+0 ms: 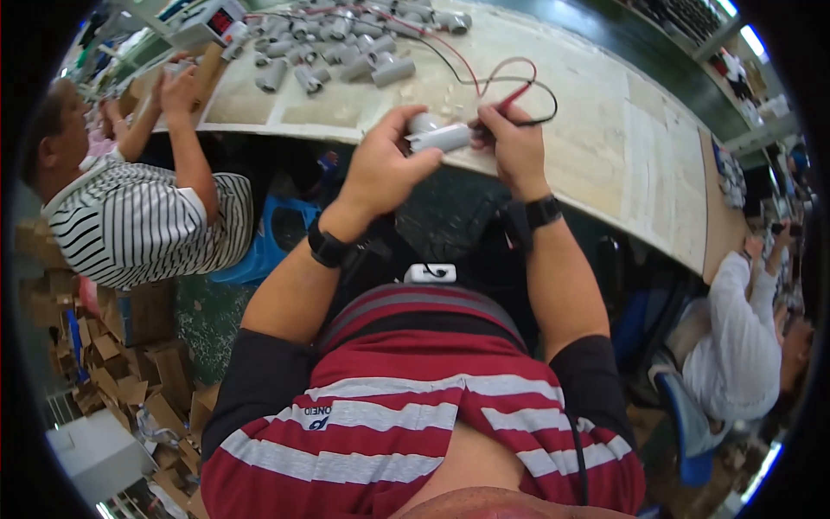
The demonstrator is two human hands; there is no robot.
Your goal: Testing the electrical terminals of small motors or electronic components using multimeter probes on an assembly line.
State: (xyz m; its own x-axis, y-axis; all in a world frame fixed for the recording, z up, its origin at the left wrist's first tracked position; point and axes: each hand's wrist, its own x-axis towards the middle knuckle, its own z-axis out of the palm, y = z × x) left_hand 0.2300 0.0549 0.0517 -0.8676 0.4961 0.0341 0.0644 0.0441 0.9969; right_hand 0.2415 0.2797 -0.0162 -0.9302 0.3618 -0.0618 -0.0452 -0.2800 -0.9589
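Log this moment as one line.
left hand: holds grey cylinder; right hand: holds red probe near cylinder's end, contact unclear; table: more grey cylinders

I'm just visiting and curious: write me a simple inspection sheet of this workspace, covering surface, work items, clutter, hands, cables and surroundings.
Surface: pale table, patchy in tone.
Work items: gray cylinder held near the table's edge; a red-handled probe close to its end.
Clutter: loose pile of gray cylinders farther back.
Hands: left hand grips the gray cylinder; right hand pinches the probe.
Cables: red and black leads cross the table and loop beside the right hand.
Surroundings: co-worker in a striped shirt at left, another in a pale top at right; cardboard boxes lower left.
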